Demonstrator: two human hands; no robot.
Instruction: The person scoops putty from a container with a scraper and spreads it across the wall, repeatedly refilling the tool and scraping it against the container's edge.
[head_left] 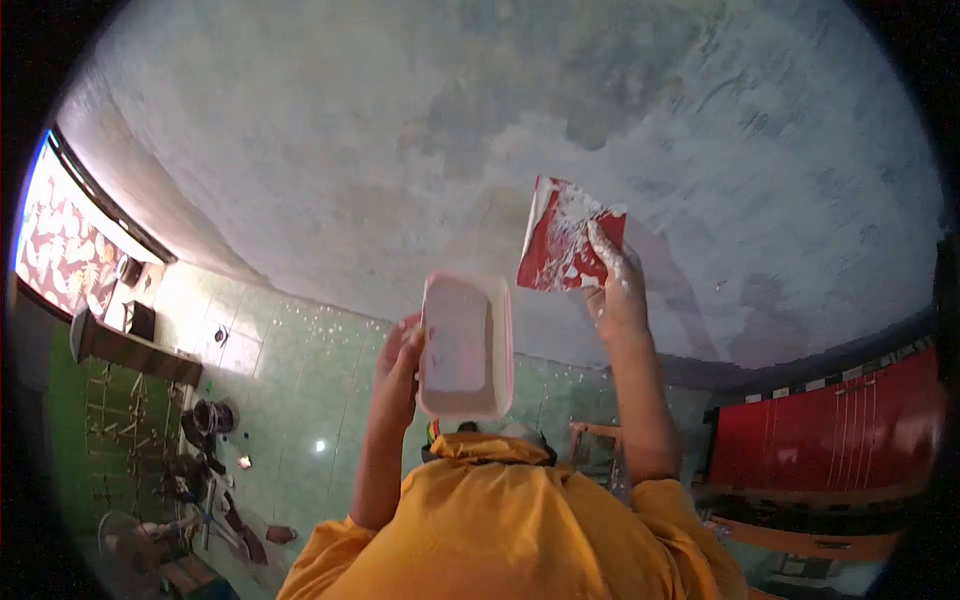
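Observation:
A rectangular plastic tub (458, 345) with pale contents is held upright by its left side in my left hand (402, 350). My right hand (618, 275), spotted with white paste, grips a flat red scraper (565, 240) smeared with the same white material. The scraper is up and to the right of the tub, apart from it, in front of a grey wall (400, 160) with patchy whitish coating. Whether the blade touches the wall I cannot tell.
Pale green floor tiles (300, 400) carry white specks near the wall's foot. A red cabinet (830, 430) stands at the right. At the lower left are a fan (125, 540) and scattered items; a patterned curtain (65, 235) hangs at the far left.

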